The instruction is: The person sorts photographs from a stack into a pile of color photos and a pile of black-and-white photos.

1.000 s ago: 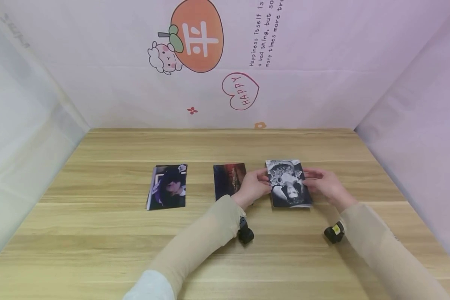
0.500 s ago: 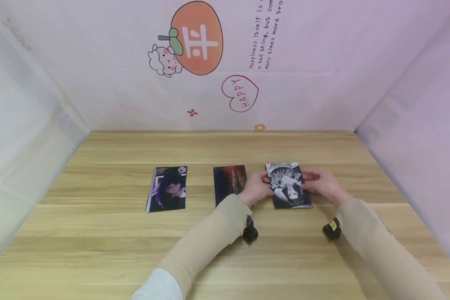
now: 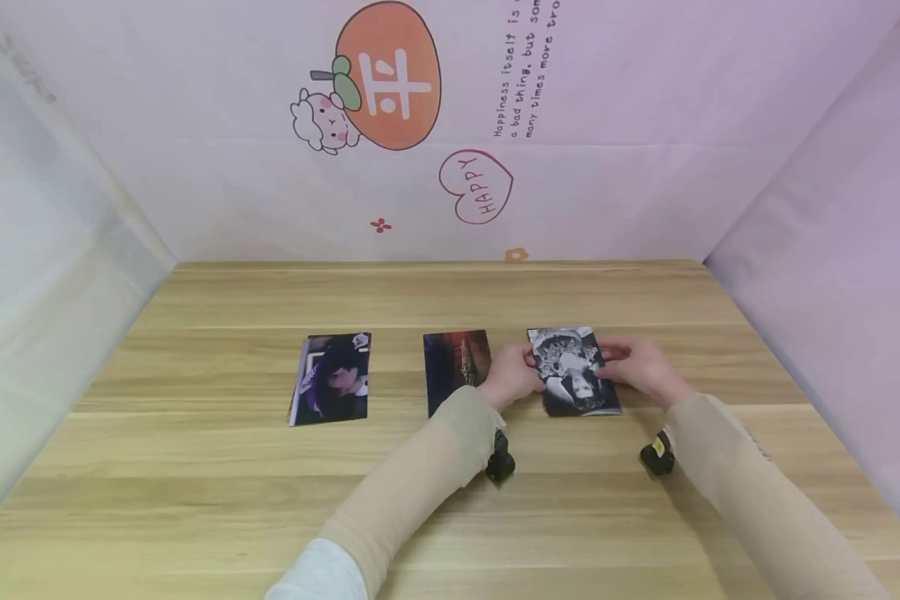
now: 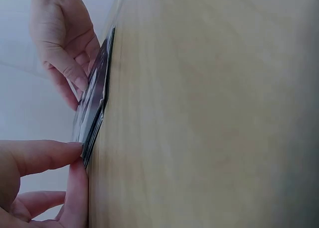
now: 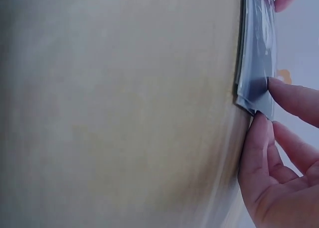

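A small stack of photos (image 3: 576,375), its top one a black-and-white picture of a person, lies right of the table's middle. My left hand (image 3: 512,375) pinches its left edge; in the left wrist view the thumb (image 4: 52,156) is on top and a finger is at the edge. At the opposite edge, my right hand (image 3: 641,368) pinches the stack too, thumb (image 5: 294,98) on the top face and fingertips against the side. Seen from the side, the photos (image 5: 256,54) are slightly fanned, and their lower layers (image 4: 102,108) show as dark edges.
Left of my left hand lies a dark photo (image 3: 450,367) with reddish lights, partly covered by the hand and sleeve. Farther left is another stack of photos (image 3: 333,379), purple-toned on top. White printed cloth (image 3: 607,192) walls the wooden table (image 3: 195,500) at back and sides.
Both wrists have drawn slightly closer together while keeping hold of the photo stack. The stack stays in nearly the same place; the other photos have not moved.
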A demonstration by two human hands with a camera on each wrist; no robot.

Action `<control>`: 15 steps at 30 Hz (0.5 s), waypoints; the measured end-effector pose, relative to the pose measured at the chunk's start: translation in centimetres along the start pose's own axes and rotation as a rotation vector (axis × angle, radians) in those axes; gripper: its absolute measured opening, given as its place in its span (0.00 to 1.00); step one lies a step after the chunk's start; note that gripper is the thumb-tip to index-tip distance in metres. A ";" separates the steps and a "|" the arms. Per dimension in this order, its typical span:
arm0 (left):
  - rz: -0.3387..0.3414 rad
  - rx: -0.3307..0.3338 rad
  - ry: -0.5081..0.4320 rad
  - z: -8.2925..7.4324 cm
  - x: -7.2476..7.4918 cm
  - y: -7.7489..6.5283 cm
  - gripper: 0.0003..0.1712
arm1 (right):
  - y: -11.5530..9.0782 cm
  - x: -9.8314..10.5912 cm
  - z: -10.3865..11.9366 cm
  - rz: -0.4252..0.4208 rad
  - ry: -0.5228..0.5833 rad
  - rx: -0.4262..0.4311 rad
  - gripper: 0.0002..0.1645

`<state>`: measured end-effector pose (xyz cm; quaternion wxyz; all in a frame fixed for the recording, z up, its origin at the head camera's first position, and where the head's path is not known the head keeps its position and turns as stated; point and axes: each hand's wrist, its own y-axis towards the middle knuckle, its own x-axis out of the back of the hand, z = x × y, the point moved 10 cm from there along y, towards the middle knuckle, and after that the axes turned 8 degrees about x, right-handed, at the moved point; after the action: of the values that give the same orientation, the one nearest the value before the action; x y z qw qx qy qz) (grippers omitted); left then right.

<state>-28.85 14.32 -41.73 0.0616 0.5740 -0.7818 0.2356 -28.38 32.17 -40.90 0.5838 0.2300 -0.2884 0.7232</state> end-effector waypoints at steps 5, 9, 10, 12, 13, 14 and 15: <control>-0.003 0.003 0.004 -0.1 0.2 -0.1 0.40 | 0.1 -0.1 0.1 -0.020 0.018 -0.043 0.40; -0.003 0.011 -0.005 0.0 0.2 -0.2 0.38 | 0.0 -0.1 0.1 -0.033 0.043 -0.061 0.39; -0.001 0.012 -0.007 0.0 0.2 -0.2 0.38 | -0.1 -0.1 0.2 -0.030 0.043 -0.063 0.39; 0.004 0.012 -0.012 0.0 0.3 -0.2 0.38 | -0.1 -0.1 0.2 -0.021 0.076 -0.069 0.39; 0.009 0.010 -0.017 0.0 0.3 -0.2 0.38 | -0.2 -0.1 0.2 -0.016 0.097 -0.070 0.39; 0.012 0.009 -0.019 0.0 0.3 -0.2 0.37 | -0.2 0.0 0.2 -0.013 0.120 -0.070 0.39; 0.015 0.004 -0.021 0.0 0.4 -0.2 0.37 | -0.2 0.1 0.3 -0.012 0.146 -0.070 0.38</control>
<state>-28.78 13.95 -41.52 0.0503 0.5708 -0.7862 0.2315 -28.21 32.05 -40.58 0.6152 0.1579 -0.2690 0.7240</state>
